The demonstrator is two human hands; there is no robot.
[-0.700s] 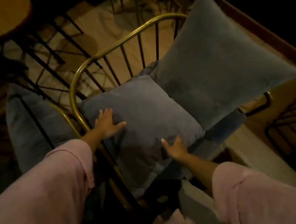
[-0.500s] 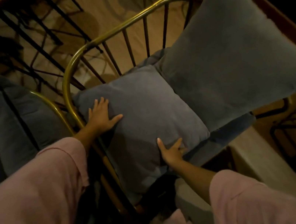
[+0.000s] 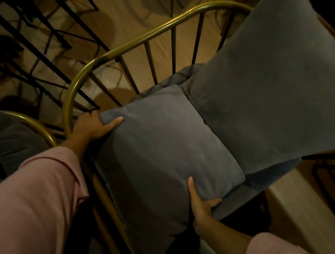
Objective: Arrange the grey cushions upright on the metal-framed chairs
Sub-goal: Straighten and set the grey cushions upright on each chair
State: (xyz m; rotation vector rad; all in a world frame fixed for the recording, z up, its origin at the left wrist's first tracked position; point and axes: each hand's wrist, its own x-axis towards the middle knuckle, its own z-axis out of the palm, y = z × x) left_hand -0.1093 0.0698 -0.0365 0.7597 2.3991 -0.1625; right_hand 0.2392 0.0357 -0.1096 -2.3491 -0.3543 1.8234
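Smaller grey cushion [image 3: 162, 158]: square, soft matte fabric, lying tilted on the chair seat, its far-left corner and near-right edge gripped.
Larger grey cushion [image 3: 277, 92]: same fabric, leaning up toward the right side of the chair, its lower-left edge touching the smaller cushion.
Metal-framed chair [image 3: 147, 35]: curved brass-coloured top rail with thin dark spindles, grey seat pad beneath both cushions.
Second metal-framed chair [image 3: 37, 127]: at left, partly visible, with a grey cushion [image 3: 0, 142] resting in it.
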